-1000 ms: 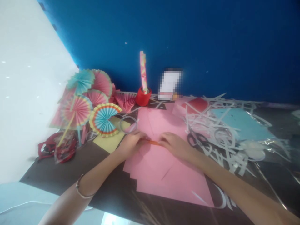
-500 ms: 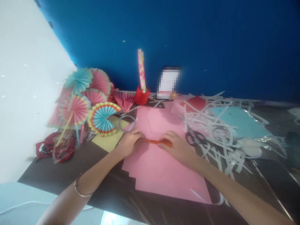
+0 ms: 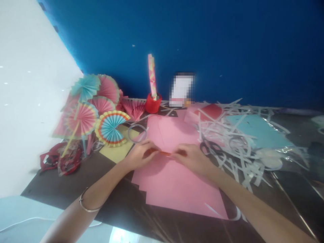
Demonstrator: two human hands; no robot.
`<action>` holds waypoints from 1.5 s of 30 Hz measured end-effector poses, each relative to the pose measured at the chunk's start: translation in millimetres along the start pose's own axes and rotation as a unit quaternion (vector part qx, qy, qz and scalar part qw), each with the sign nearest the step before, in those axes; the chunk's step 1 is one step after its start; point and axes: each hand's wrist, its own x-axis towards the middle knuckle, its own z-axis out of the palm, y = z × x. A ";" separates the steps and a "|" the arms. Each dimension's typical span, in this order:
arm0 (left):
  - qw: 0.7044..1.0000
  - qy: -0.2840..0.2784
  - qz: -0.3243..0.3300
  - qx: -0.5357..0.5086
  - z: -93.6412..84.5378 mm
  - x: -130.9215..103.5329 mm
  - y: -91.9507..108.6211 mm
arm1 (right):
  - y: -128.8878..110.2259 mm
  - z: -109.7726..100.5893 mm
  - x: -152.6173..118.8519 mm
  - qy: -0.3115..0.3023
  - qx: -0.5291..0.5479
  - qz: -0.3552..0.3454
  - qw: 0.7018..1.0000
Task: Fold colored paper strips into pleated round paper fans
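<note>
Between my two hands runs a narrow orange paper strip (image 3: 165,153), mostly covered by fingers. My left hand (image 3: 143,155) pinches its left end, and my right hand (image 3: 188,157) grips the right end with thumb and fingers. Both hands are closed, just above the pink paper sheets (image 3: 182,192), which lie in an uneven stack. Left of my left hand lies a pleated paper fan (image 3: 112,128) in blue, orange and yellow, with a gap in its circle. A grey tape roll (image 3: 137,133) sits just beyond that hand, by the yellow paper (image 3: 115,153).
Several pleated fans (image 3: 81,118) stand at the left, behind a red-and-clear item (image 3: 69,158). A red holder (image 3: 153,104) stands at the back. Shredded white strips (image 3: 235,162), dark-handled scissors (image 3: 210,148) and blue paper (image 3: 258,131) lie at the right.
My right fingers have shifted their grip and now cover more of the orange strip's right end. My left hand has turned slightly, showing its thumb and the strip's left part.
</note>
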 end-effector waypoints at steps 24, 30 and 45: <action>0.922 0.009 -0.245 -0.299 -12.1 -0.9 -8.0 | -7.2 -18.2 5.7 0.002 0.085 0.074 0.994; 0.862 0.119 -0.275 -0.410 -1.5 -0.6 -12.1 | -7.5 -7.5 4.7 0.059 0.124 0.074 0.988; 0.808 0.315 -0.255 -0.428 12.8 5.8 8.2 | 6.8 20.3 10.3 0.094 0.517 0.109 0.844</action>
